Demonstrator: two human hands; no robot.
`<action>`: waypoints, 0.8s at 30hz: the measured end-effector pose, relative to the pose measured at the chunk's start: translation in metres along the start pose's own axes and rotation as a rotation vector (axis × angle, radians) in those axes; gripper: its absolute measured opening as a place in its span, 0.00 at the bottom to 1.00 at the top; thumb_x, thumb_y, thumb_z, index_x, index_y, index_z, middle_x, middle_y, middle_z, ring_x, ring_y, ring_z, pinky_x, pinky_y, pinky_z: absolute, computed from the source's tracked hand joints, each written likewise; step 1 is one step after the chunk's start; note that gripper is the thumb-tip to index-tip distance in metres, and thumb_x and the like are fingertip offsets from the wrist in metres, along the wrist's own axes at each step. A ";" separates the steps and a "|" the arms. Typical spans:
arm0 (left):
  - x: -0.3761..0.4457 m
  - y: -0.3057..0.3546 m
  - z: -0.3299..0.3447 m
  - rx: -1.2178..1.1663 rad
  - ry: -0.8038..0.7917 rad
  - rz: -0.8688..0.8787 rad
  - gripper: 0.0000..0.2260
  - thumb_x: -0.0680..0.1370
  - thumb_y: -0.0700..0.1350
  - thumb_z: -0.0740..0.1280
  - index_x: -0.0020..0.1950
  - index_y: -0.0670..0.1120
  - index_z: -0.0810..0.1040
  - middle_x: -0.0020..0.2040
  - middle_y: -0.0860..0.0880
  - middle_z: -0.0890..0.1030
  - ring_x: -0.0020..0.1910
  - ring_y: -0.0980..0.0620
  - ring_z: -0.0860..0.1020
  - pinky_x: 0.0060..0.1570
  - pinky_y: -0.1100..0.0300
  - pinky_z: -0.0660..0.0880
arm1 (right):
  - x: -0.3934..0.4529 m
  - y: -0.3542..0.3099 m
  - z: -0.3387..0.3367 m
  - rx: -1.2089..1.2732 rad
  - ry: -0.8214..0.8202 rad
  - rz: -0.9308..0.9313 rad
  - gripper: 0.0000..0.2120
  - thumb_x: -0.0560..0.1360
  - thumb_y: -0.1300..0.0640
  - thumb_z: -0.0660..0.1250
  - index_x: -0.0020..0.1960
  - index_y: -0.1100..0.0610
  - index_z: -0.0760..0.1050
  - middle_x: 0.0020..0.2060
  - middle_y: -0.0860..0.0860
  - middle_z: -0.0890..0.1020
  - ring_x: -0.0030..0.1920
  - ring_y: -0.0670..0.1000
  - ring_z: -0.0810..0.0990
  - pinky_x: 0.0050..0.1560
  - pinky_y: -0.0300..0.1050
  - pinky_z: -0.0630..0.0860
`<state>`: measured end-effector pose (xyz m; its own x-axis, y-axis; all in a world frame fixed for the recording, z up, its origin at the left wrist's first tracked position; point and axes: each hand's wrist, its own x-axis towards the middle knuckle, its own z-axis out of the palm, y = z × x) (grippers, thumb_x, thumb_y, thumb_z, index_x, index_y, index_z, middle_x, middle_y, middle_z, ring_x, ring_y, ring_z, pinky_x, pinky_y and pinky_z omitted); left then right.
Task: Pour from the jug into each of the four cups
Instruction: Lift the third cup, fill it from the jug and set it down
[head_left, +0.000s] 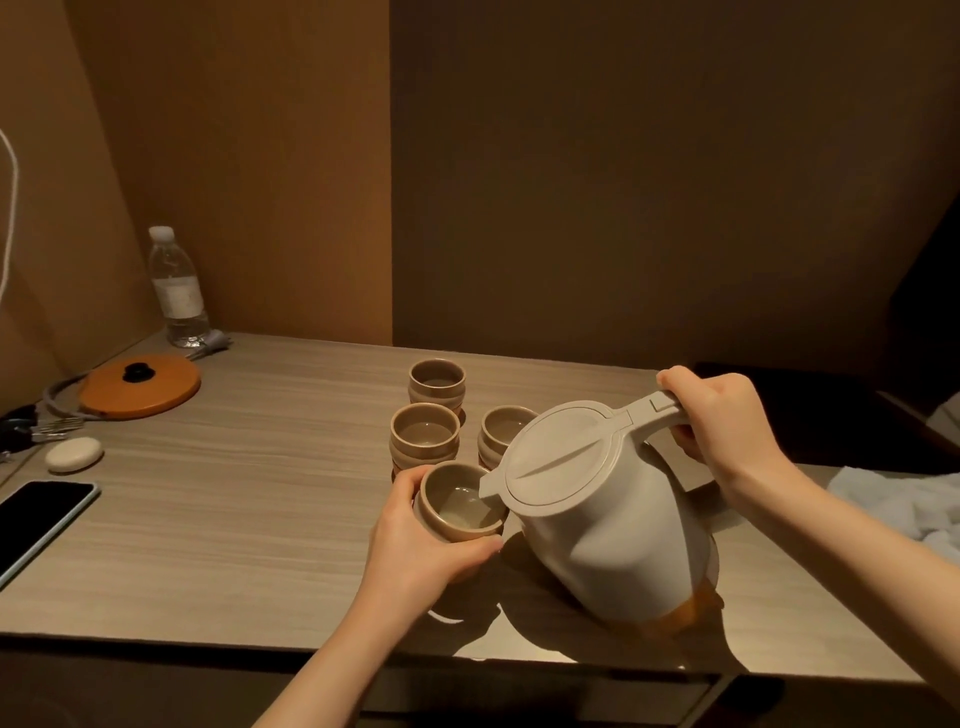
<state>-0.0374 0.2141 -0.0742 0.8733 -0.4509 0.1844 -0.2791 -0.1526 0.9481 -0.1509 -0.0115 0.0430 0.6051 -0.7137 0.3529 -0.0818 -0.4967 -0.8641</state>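
A pale wood-grain table (260, 499) carries everything. The lidded white plastic jug (597, 519) tilts, its spout over the nearest ribbed beige ceramic cup (457, 506). The right hand (717, 415) has fingers wrapped tight round the jug's handle. The left hand (415, 540) curls snugly round that cup. Behind the jug's spout stand three more beige cups (426, 436).

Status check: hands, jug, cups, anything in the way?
Left hand steadying nearest cup. Right hand on handle, jug tipped, spout over that cup. Three other cups behind it; nothing blocking.
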 end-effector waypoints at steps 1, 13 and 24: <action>0.000 0.001 0.001 -0.007 0.001 0.000 0.38 0.55 0.48 0.84 0.61 0.54 0.70 0.53 0.61 0.77 0.53 0.63 0.75 0.47 0.71 0.70 | 0.000 0.002 -0.002 0.011 0.008 0.009 0.23 0.75 0.56 0.62 0.23 0.61 0.70 0.23 0.58 0.70 0.25 0.50 0.66 0.32 0.44 0.64; -0.004 0.019 0.014 -0.042 -0.023 0.001 0.35 0.56 0.45 0.83 0.58 0.56 0.71 0.53 0.57 0.78 0.53 0.59 0.77 0.43 0.71 0.72 | -0.009 0.018 -0.029 0.189 0.069 0.215 0.19 0.74 0.56 0.62 0.26 0.61 0.67 0.22 0.54 0.67 0.24 0.48 0.63 0.28 0.43 0.59; 0.001 0.035 0.022 -0.003 -0.039 0.006 0.36 0.57 0.44 0.84 0.60 0.53 0.72 0.53 0.56 0.79 0.53 0.60 0.76 0.48 0.66 0.73 | -0.021 0.041 -0.046 0.360 0.169 0.321 0.18 0.74 0.55 0.63 0.28 0.61 0.67 0.18 0.49 0.64 0.20 0.46 0.60 0.26 0.43 0.56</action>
<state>-0.0552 0.1891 -0.0466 0.8553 -0.4858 0.1801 -0.2831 -0.1471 0.9477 -0.2035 -0.0392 0.0166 0.4557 -0.8868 0.0768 0.0536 -0.0588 -0.9968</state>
